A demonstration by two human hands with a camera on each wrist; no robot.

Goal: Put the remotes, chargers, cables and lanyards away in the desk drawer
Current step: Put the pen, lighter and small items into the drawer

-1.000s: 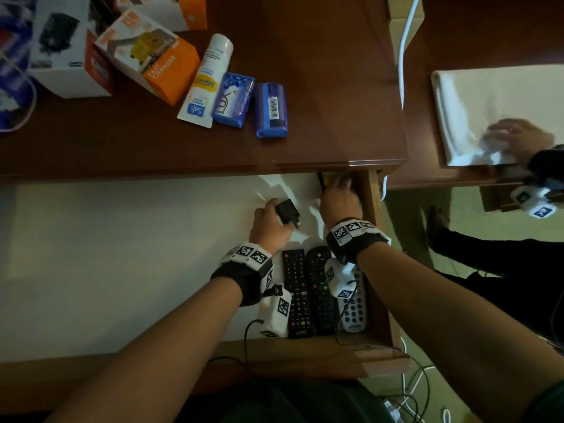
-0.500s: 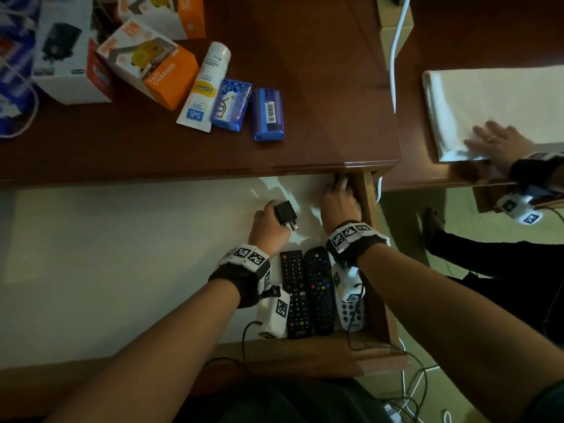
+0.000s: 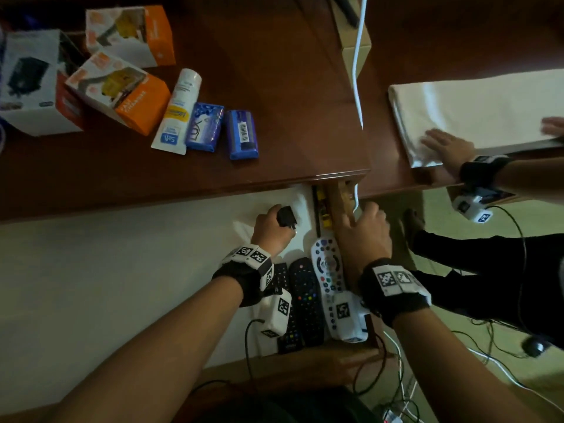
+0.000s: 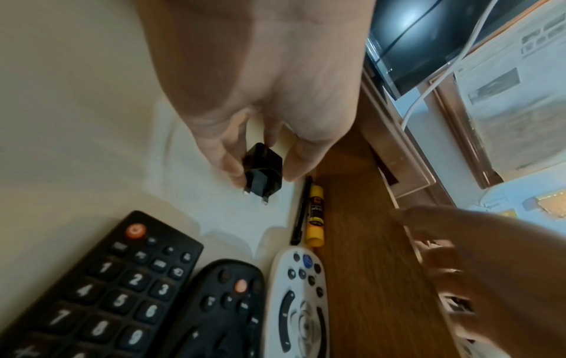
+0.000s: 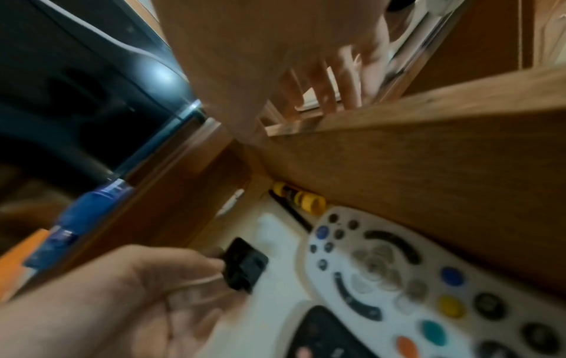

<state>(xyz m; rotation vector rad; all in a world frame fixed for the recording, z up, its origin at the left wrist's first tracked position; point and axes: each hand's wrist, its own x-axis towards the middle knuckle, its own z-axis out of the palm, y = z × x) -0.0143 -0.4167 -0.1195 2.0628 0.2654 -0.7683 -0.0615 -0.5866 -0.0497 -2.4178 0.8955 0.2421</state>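
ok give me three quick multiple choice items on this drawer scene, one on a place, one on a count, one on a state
1. Where does the yellow glue stick lie?
A. on the desk top
B. in the open wooden drawer, against its right wall
C. on the floor

2. How many remote controls lie in the drawer?
A. one
B. three
C. five

3. What is the left hand doing?
A. pinching the small black plug charger
B. resting flat
C. holding a remote

Key: B, it lies along the wall beyond the white remote; B, two black, one white; A, fingertips grip the charger's sides.
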